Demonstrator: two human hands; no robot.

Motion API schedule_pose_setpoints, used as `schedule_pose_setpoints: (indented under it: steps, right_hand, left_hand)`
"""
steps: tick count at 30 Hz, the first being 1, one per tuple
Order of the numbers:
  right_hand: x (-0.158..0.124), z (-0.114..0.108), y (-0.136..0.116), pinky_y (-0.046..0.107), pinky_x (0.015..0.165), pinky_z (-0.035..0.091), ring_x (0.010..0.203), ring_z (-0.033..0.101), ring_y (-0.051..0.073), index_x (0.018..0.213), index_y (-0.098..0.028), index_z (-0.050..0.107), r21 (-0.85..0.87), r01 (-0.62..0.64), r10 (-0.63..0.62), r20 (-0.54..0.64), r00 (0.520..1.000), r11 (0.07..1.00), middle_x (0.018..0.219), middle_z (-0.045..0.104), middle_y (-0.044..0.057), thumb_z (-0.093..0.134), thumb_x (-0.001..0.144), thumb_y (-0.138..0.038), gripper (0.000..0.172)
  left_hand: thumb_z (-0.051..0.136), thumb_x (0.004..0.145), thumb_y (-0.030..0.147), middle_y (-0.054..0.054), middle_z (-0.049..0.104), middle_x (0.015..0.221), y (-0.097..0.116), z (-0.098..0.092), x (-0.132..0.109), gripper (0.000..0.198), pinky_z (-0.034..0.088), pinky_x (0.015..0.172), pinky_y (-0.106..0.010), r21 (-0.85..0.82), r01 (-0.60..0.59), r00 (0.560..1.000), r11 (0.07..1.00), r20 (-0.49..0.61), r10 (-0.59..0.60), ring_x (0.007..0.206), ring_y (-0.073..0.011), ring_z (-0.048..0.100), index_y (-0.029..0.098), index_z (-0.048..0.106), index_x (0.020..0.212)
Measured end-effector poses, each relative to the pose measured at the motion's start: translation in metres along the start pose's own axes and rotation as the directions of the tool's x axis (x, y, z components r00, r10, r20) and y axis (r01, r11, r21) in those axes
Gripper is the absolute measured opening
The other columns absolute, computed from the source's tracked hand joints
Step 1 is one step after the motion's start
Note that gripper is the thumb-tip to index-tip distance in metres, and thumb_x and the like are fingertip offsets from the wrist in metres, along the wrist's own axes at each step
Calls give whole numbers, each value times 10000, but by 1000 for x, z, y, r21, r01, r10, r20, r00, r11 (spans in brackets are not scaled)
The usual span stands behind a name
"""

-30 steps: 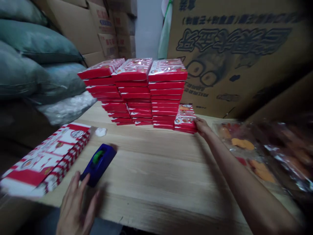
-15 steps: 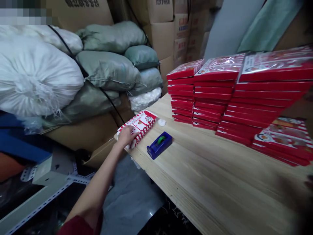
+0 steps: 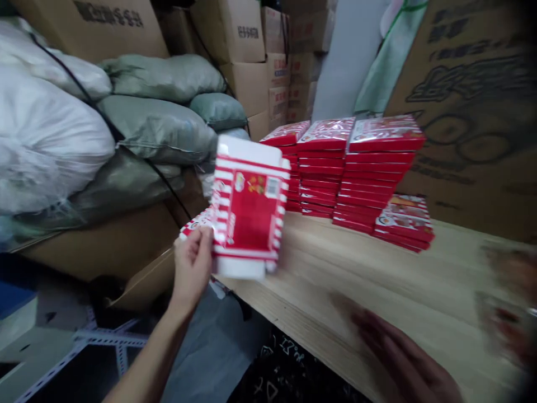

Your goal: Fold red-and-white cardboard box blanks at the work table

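My left hand grips the left edge of a flat red-and-white striped carton and holds it upright above the near left corner of the wooden table. Under it, a pile of the same flat cartons peeks out at the table's left edge. My right hand is blurred, low over the table's front edge, fingers spread and holding nothing. Three tall stacks of red boxes stand at the back of the table, with a short stack to their right.
Grey and white sacks are piled at the left, with cardboard boxes behind them. A large printed carton stands at the back right. Blurred clear bags of goods lie at the table's right. Metal shelf rails lie on the floor.
My left hand has lifted one flat carton off the pile and raised it upright. The view has swung right, the carton now hides the tape dispenser, and my right hand has come into view.
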State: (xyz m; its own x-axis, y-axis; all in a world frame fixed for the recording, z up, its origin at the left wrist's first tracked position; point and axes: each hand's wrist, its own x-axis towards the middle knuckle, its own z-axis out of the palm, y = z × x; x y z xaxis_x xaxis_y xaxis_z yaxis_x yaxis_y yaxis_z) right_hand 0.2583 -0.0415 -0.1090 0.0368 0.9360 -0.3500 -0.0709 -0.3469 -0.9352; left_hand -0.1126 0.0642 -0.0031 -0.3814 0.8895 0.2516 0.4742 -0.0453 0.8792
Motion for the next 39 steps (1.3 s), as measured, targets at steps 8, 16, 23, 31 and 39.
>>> schedule_pose_setpoints:
  steps: [8,16,23,31,39]
  right_hand:
    - [-17,41,-18,564,1072,539,1252,687,336,1337,-341,675,448,-185,172,71,983,875,1370,722,87,762,898,-506,477]
    - [-47,21,6,530,1125,489,1252,681,303,1302,-379,714,338,-238,186,179,966,910,1349,730,58,722,927,-512,398]
    - [-57,21,12,592,1161,426,1235,681,308,1266,-399,720,348,-240,198,153,968,906,1336,735,32,858,812,-423,475]
    - [-67,10,25,614,1002,563,1127,738,405,1221,-278,657,636,-294,486,-147,862,714,1166,799,107,946,645,-473,674]
    - [-62,20,36,565,996,578,1050,766,366,1037,-288,656,594,-220,430,-237,871,773,1075,822,53,981,558,-490,613]
  left_hand:
    - [598,1015,337,-105,642,1413,-7,83,-131,435,507,1055,-414,-28,-48,839,998,542,56,1256,-266,632,249,537,1437]
    - [813,859,277,-87,659,1203,22,125,-88,426,481,974,-444,-30,-422,501,906,825,262,1126,-282,591,219,590,1217]
    - [705,954,333,-10,705,935,23,132,-95,126,507,794,-315,-125,-107,191,986,971,144,878,-189,656,234,680,1027]
    - [645,986,355,-93,601,1490,3,111,-161,506,444,1176,-476,-98,153,795,983,603,-64,1368,-285,572,300,541,1478]
    - [760,905,339,-85,669,1431,23,104,-200,693,564,1080,-439,-170,668,464,725,856,-226,1228,-290,689,308,489,1543]
